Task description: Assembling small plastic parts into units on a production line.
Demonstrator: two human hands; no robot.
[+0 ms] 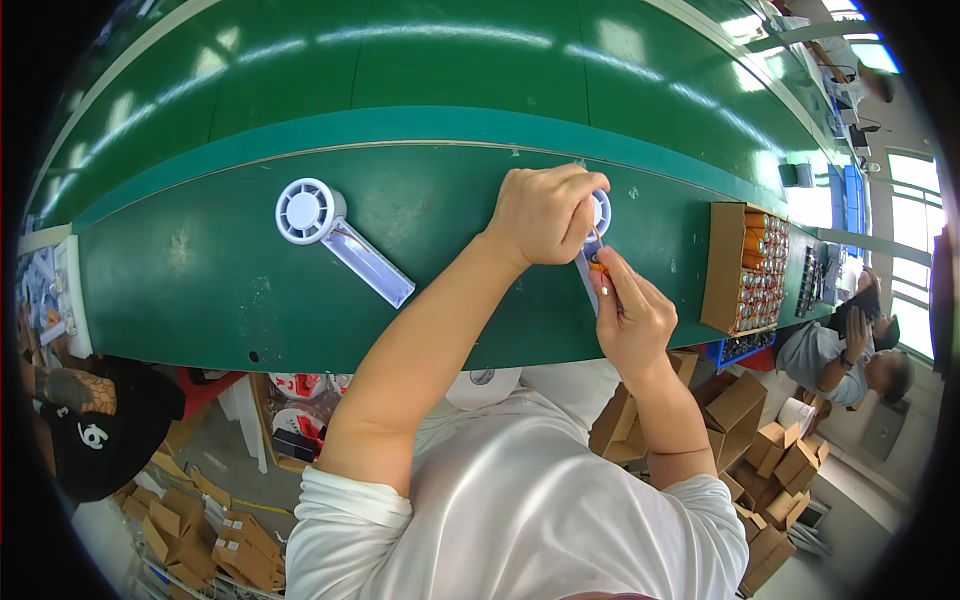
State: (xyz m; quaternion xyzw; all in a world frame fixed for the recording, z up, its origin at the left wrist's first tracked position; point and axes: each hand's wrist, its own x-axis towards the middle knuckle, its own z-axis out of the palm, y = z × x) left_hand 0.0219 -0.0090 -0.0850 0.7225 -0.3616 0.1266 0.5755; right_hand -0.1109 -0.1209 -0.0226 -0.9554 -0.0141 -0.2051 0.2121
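My left hand (545,212) is closed around the round head of a white handheld fan (602,212), partly covering it. The fan's open, trough-shaped handle points toward me. At the top of that handle, the fingers of my right hand (637,312) are pinched on a small orange piece (598,267). It has the colour of the boxed batteries, but my fingers cover most of it. A thin orange strand shows between it and the fan head. To the left, a second white handheld fan (306,211) lies on the green table (450,320), its hollow handle angled toward me.
Right of my hands stands a cardboard box (722,265) of orange cylindrical batteries, with dark small parts (810,282) beyond. A white bin (72,295) of pale parts is at the far left. People sit on both sides; cardboard boxes (185,535) lie below the table.
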